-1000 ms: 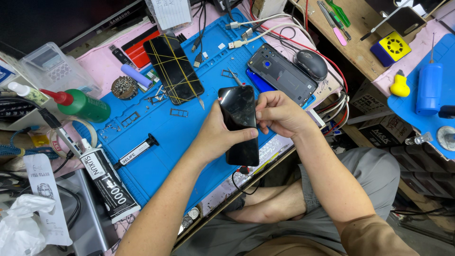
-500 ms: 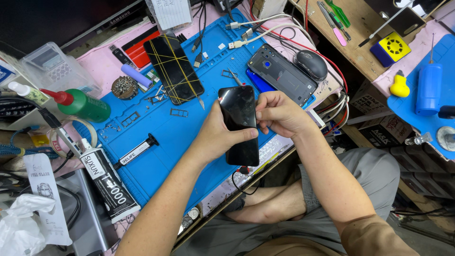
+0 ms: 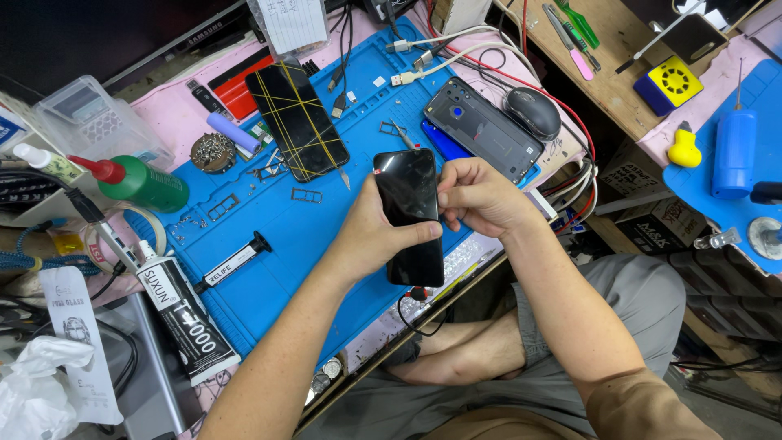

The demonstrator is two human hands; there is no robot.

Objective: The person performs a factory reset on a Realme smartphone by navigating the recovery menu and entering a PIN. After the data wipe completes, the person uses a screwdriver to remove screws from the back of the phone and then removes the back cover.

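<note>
While two hands grip one black phone (image 3: 410, 213) — left hand (image 3: 371, 236), right hand (image 3: 481, 195), fingers closed on it.

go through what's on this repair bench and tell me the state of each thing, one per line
Black phone: held above the mat, screen dark.
Left hand: gripping the phone's left edge.
Right hand: pinching the phone's right edge.
Phone on the mat: lying flat, bound with yellow bands.
Phone back cover: lying flat, detached.
Green bottle: on its side, red nozzle on.
Black glue tube: lying down.
</note>
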